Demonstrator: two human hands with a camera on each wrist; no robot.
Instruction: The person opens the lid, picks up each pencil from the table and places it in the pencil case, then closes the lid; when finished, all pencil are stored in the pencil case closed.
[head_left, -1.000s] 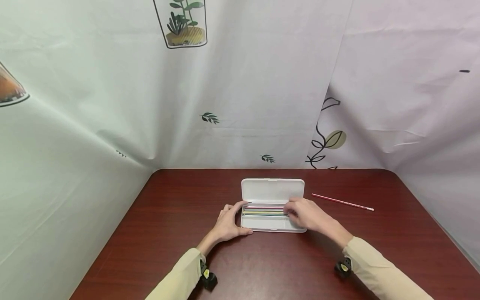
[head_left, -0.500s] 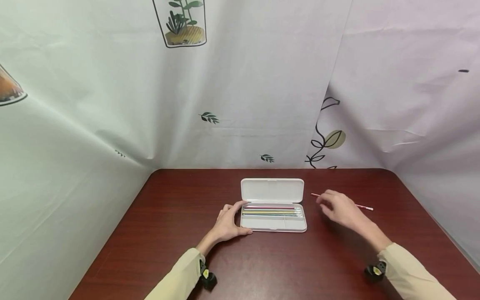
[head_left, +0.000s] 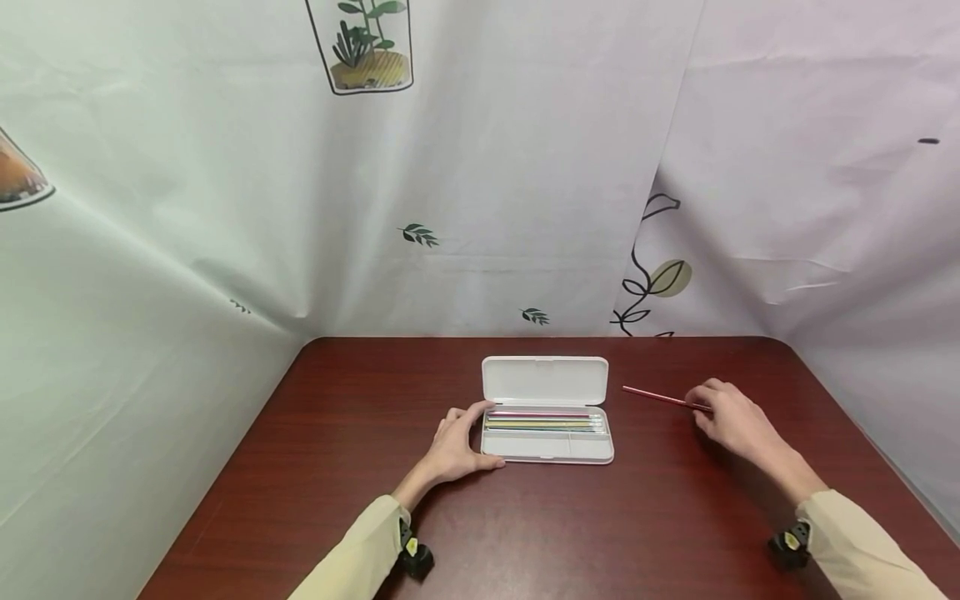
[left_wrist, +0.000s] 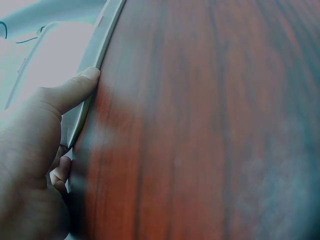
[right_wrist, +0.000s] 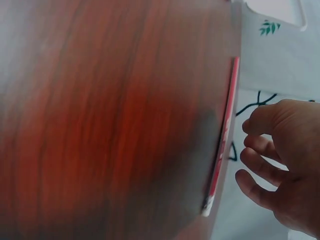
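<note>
A white pencil case [head_left: 519, 448] lies on the table with its lid [head_left: 545, 381] raised. Several coloured pencils [head_left: 536, 421] are lined up in its back compartment. My left hand [head_left: 450, 450] holds the case's left end, thumb on the front edge and index finger at the back corner. In the left wrist view, the thumb [left_wrist: 82, 86] presses the case's edge. To the right of the case lies a red-and-white pencil [head_left: 654, 396]. My right hand [head_left: 738, 423] is over its eraser end. The right wrist view shows loosely bent fingers [right_wrist: 257, 187] beside the pencil [right_wrist: 226, 130].
The dark red wooden table [head_left: 570, 525] ends at a white printed curtain [head_left: 480, 167] behind and at both sides. A black wrist camera [head_left: 416, 558] is strapped at the left sleeve and another camera [head_left: 790, 546] at the right sleeve.
My right hand has left the pencil case's inside and moved right, along the loose pencil to its eraser end. The left hand stays on the case.
</note>
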